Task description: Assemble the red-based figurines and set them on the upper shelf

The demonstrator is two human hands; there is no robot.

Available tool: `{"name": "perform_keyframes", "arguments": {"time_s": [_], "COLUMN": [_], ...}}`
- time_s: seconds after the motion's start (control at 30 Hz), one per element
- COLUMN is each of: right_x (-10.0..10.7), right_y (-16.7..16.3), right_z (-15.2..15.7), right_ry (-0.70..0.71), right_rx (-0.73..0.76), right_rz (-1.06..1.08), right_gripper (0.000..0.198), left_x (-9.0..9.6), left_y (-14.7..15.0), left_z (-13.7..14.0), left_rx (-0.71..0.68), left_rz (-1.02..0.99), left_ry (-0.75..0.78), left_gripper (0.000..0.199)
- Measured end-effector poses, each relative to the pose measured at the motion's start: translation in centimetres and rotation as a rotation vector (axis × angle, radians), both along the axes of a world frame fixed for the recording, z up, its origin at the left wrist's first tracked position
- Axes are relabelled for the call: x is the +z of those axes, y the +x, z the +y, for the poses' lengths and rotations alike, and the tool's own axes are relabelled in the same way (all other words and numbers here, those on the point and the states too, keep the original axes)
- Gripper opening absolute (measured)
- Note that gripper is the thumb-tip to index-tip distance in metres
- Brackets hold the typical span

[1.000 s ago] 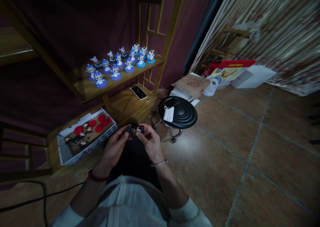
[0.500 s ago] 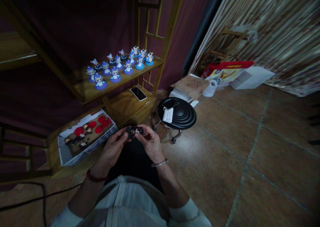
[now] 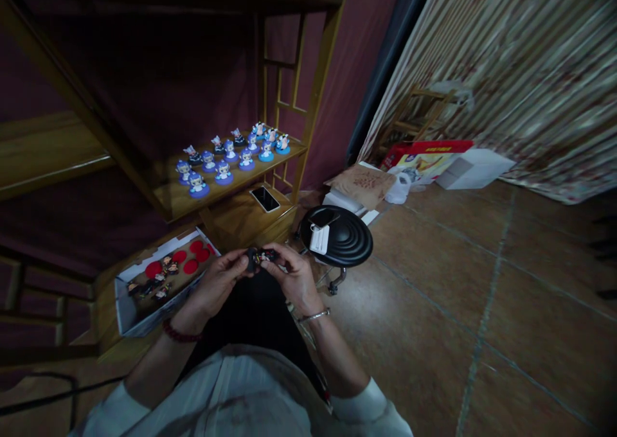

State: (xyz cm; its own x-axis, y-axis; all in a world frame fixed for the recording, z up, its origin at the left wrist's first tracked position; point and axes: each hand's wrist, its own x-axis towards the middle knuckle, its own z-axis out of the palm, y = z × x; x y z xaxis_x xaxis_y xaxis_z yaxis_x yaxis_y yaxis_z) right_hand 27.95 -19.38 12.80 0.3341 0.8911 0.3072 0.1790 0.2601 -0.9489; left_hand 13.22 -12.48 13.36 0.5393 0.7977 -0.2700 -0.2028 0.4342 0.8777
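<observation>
Between my hands, over my lap, is a small dark figurine (image 3: 263,255) with a round black base (image 3: 251,259). My left hand (image 3: 222,284) pinches the base between thumb and fingers. The fingers of my right hand (image 3: 294,279) close round the figurine's body. Base and body touch or sit very near each other; I cannot tell whether they are joined. To the left, a white cardboard box (image 3: 132,326) holds red discs (image 3: 191,267) and several loose dark figurines (image 3: 155,284).
Several figurines on purple, blue and dark bases (image 3: 223,172) stand on a wooden shelf (image 3: 168,202). A phone (image 3: 265,198) lies on the lower board. At right, a black stool (image 3: 354,238) carries a white case (image 3: 319,239) and a dark phone. Behind it are bags and boxes (image 3: 475,168).
The view has tilted upward, so shelf, box and stool appear lower. Both hands stay together with the figurine and its base between them.
</observation>
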Motion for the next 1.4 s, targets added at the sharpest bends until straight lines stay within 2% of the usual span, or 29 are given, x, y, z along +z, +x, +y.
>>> {"name": "perform_keyframes", "arguments": {"time_s": [0.2, 0.47, 0.73, 1.17, 1.4], "right_x": [1.3, 2.0, 1.9, 1.9, 1.4], "right_y": [0.6, 0.7, 1.1, 1.7, 1.6], "right_z": [0.6, 0.6, 0.5, 0.5, 0.6], "right_ry": [0.053, 0.001, -0.001, 0.185, 0.146], "right_rx": [0.027, 0.037, 0.066, 0.107, 0.107], "right_rz": [-0.144, -0.231, -0.314, -0.554, -0.524], "right_gripper": [0.023, 0.015, 0.013, 0.016, 0.016], "left_x": [1.2, 1.5, 1.4, 0.7, 0.2], "left_y": [0.0, 0.3, 0.4, 0.5, 0.3], "left_z": [0.2, 0.5, 0.4, 0.4, 0.3], "left_rx": [-0.054, -0.079, -0.113, -0.162, -0.14], "left_rz": [-0.039, -0.057, -0.026, -0.038, -0.029], "left_ry": [-0.03, -0.047, -0.034, -0.064, -0.076], "left_gripper": [0.029, 0.024, 0.025, 0.026, 0.026]}}
